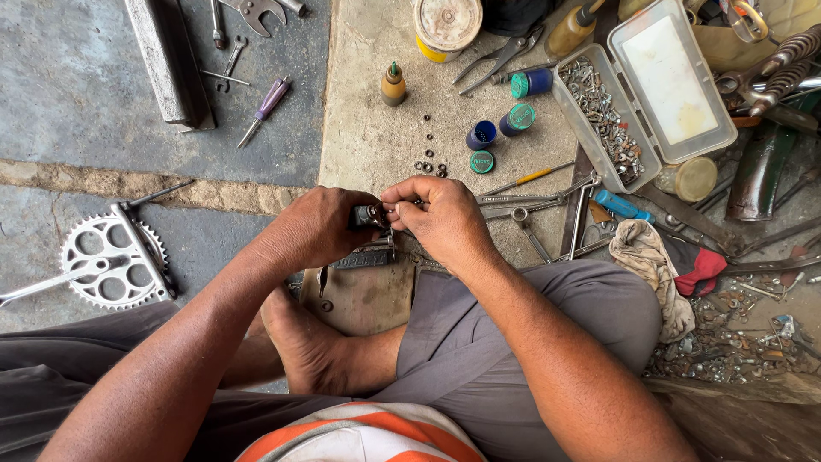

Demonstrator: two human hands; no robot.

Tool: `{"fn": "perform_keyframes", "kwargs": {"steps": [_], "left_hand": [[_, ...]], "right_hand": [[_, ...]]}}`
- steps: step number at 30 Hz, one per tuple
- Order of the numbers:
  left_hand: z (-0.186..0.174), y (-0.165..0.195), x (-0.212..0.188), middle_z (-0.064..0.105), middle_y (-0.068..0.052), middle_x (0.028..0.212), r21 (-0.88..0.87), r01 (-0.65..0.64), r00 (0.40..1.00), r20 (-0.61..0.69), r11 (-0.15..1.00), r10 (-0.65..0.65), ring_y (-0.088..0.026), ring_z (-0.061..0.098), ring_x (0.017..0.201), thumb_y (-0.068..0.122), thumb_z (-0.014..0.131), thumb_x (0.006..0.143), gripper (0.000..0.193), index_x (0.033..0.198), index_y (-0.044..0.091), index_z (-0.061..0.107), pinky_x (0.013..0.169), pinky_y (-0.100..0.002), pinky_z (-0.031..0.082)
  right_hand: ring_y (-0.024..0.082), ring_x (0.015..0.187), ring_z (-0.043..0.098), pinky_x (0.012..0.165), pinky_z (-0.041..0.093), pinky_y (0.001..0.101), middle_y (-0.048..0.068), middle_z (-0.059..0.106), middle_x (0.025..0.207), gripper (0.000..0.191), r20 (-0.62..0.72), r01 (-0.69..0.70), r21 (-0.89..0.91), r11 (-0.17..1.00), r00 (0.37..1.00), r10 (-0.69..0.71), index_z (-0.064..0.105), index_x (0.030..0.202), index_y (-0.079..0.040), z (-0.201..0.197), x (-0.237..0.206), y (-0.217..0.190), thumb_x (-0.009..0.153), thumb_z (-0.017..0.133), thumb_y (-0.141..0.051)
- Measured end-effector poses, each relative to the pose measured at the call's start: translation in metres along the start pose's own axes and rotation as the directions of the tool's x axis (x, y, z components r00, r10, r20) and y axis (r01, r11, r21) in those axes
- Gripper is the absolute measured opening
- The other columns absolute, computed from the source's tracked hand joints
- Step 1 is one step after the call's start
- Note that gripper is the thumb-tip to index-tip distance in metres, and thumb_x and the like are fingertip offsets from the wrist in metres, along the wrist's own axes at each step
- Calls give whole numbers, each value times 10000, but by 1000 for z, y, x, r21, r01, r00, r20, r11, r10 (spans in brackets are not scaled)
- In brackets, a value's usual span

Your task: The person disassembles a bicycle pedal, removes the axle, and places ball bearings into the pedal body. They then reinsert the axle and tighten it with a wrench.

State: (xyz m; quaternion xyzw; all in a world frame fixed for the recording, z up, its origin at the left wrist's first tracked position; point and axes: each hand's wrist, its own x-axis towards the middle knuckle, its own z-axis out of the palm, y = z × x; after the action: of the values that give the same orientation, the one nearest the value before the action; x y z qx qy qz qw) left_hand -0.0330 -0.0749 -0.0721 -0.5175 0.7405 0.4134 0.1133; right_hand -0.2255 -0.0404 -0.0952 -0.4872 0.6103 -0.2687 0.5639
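Both hands (385,218) pinch one small metal part (374,214) between them.

A small, dark, cylindrical metal part (372,215) is held between both hands, just above the person's crossed legs and a dark, worn metal plate (368,295) on the ground. It is lying roughly level, with its long axis running left to right. Its left end is gripped in the closed fingers of the left hand (321,227), and its right end, where a thin bright metal tip shows, is pinched by the fingertips of the right hand (440,214). Most of its surface is hidden by the fingers.
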Motion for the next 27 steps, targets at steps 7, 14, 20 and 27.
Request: {"fn": "perform_keyframes", "kwargs": {"steps": [7,14,20,27], "left_hand": [[2,-8,2,788,-96,951,-62,-60,998,21,996,61,-260,766,903,420,807,817,477,1198,148,712,840,-394,599],[2,-13,3,798,-81,968,-154,-131,991,22,979,136,-240,773,915,379,809,801,433,1176,176,733,837,-378,602],[0,-10,1,790,-60,967,-120,-128,992,-2,984,129,-241,769,905,348,815,803,445,1203,183,712,827,-386,600],[-2,-3,-2,790,-61,948,-55,-101,994,22,993,102,-241,766,899,340,797,823,420,1212,207,708,834,-387,605]], "right_hand": [[105,856,779,747,647,244,67,796,983,182,21,16,13,1000,1000,-16,742,1055,1,0,-1,-2,909,634,-1],[87,750,733,707,603,266,12,802,915,199,0,54,-234,971,998,-56,778,1047,-95,-2,-3,-7,850,755,-114],[91,781,719,732,593,270,-4,787,897,232,27,41,-257,965,999,-36,778,1052,-120,-4,-3,-6,822,787,-143],[91,788,705,727,590,264,-6,774,913,228,48,8,-244,970,999,4,748,1022,-96,-3,-1,-3,802,801,-127]]}}
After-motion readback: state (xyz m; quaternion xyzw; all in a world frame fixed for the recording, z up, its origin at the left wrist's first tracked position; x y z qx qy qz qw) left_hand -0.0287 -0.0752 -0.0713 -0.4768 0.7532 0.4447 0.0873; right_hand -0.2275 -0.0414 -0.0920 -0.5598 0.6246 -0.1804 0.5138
